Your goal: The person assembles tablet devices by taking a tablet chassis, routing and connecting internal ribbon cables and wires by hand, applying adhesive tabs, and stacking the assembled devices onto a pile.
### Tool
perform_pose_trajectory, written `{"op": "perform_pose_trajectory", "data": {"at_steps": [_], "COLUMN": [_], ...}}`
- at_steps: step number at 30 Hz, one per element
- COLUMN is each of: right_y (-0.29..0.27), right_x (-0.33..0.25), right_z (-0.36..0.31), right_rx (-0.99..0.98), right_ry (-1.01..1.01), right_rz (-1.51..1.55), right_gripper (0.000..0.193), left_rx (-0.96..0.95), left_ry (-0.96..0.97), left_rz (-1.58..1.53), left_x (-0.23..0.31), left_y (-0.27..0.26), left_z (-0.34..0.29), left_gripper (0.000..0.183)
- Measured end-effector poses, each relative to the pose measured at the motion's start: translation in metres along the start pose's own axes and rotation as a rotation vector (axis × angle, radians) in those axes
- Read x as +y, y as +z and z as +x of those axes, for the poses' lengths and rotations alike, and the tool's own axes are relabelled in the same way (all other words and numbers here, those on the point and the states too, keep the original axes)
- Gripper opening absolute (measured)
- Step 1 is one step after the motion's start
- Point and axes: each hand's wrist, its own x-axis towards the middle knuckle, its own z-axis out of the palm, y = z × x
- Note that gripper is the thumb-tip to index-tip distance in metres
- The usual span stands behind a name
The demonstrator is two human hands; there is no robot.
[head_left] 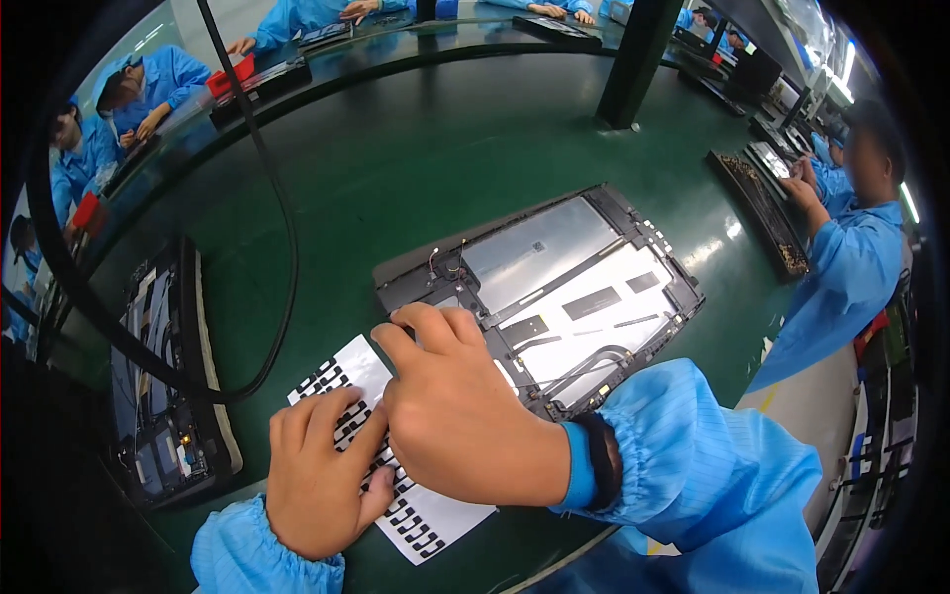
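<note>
A white sheet (440, 520) bearing rows of small black die-cut stickers lies on the green bench. My left hand (322, 470) rests on its left part, fingers stretched out and lying flat. My right hand (465, 416) is curled over the sheet's upper right part, beside the near left corner of an opened flat electronic device (584, 297). Its fingertips are hidden behind the hand, so what they pinch cannot be made out. The device shows silver plates, black strips and thin cables in a dark frame. A blue and black band (592, 460) circles my right wrist.
A second opened device (163, 376) lies at the left. A black cable (287, 247) loops down in front of it. A dark post (633, 69) rises from the bench's far side. At the right, a person in blue (851, 228) works near a long dark tray (760, 213).
</note>
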Motion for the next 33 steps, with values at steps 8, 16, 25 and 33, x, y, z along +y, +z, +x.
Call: {"op": "perform_pose_trajectory", "data": {"at_steps": [8,16,25,33], "right_y": [0.007,0.002,-0.123,-0.142], "right_x": [-0.005,-0.002,0.048,0.064], "right_z": [0.001,-0.002,-0.066,-0.089], "right_rx": [0.082,0.057,0.085,-0.081], "right_ry": [-0.036,-0.037,0.359,0.476], "right_rz": [-0.123,-0.07,0.43,0.529], "right_gripper": [0.02,0.021,0.005,0.002], "left_rx": [0.011,0.008,0.084,0.179], "left_ry": [0.025,0.011,0.054,0.529], "left_rz": [0.028,0.032,-0.007,-0.155], "left_x": [0.0,0.002,-0.001,0.059], "left_y": [0.0,0.003,-0.003,-0.012], "left_z": [0.003,0.007,0.0,0.037], "left_gripper": [0.042,0.044,0.057,0.03]}}
